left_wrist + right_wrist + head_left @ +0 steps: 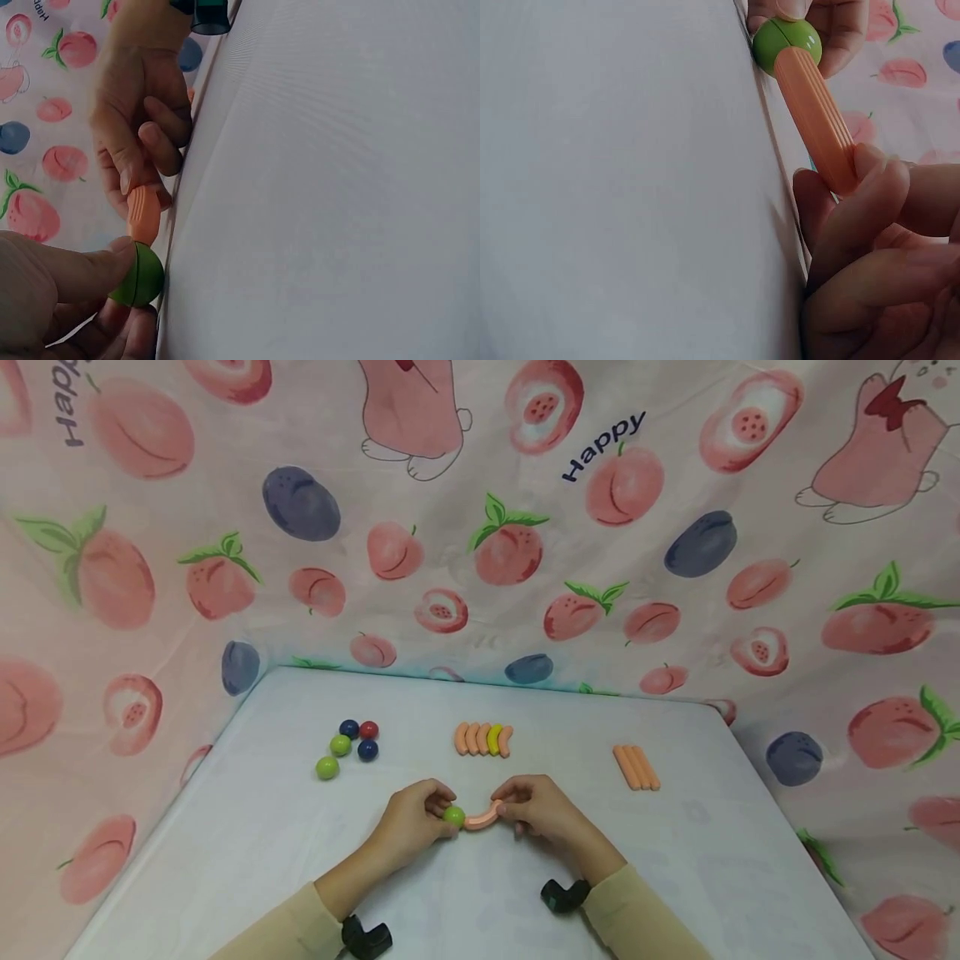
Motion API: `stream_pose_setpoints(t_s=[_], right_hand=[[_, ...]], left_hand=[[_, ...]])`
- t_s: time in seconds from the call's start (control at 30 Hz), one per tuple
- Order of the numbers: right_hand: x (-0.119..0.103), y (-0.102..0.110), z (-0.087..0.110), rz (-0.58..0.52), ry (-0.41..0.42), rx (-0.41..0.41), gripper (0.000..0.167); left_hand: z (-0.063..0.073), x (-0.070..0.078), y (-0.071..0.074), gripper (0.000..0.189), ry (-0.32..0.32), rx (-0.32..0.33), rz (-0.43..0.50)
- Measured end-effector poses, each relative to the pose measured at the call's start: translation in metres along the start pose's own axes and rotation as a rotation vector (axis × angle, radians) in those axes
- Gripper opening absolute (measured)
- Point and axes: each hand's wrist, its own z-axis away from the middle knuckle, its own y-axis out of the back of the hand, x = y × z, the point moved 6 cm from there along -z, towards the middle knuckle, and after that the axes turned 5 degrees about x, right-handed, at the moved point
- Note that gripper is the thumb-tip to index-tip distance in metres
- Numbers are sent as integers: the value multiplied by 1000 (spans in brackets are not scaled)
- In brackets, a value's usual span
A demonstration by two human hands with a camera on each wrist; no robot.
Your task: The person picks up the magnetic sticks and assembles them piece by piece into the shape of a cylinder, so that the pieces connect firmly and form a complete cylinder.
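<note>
Between finger and thumb my left hand (413, 817) pinches a green ball (453, 816) with a seam round it. My right hand (546, 811) grips the far end of a curved orange ribbed stick (481, 817). The stick's other end meets the ball, as the right wrist view shows with the green ball (787, 45) against the orange stick (814, 112). In the left wrist view the stick (142, 216) appears foreshortened behind the ball (139, 277). Both hands are low over the front middle of the white table (480, 893).
At the back left lie loose balls: green (327, 767), blue (367, 750) and red (368, 730). Several short curved sticks (472, 739), one of them yellow (494, 740), are lined up at the back middle. Straight orange sticks (636, 767) lie side by side at the right.
</note>
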Motion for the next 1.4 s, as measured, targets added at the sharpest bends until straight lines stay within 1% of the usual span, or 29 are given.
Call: stream_pose_setpoints(t_s=[0.17, 0.23, 0.3, 0.37, 0.47, 0.57, 0.67, 0.77, 0.9, 1.0, 1.13, 1.27, 1.4], right_hand=[[6, 8, -1, -68, -3, 16, 24], [7, 10, -1, -78, -1, 20, 26], [9, 13, -2, -86, -8, 22, 28], [11, 14, -2, -98, -16, 22, 29], [12, 16, -3, -119, -27, 20, 30], [14, 16, -3, -128, -30, 16, 30], [15, 16, -3, -128, -25, 7, 30], [16, 16, -3, -135, -17, -5, 30], [16, 15, -3, -143, -11, -8, 29], [17, 15, -4, -144, -18, -1, 28], [18, 15, -3, -147, -24, 4, 27], [18, 15, -3, -148, -16, -3, 27], [18, 17, -4, -130, -20, 9, 26]], left_hand=[[-4, 2, -6, 39, -9, -47, 2], [-8, 2, -5, 36, -3, -61, 10], [-14, 1, -3, 31, 9, -61, 19], [-24, 0, 1, 24, 28, -35, 23], [-44, -2, 8, 19, 58, 29, 26], [-65, -3, 15, 21, 78, 94, 14], [-85, -2, 17, 24, 91, 136, -3], [-101, -2, 17, 29, 108, 159, -18], [-117, -2, 13, 35, 131, 165, -34], [-125, -3, 9, 39, 138, 159, -35], [-131, -5, 4, 47, 141, 124, -11], [-133, -8, 2, 55, 146, 79, 1], [-132, -9, 2, 58, 145, 45, 41]])
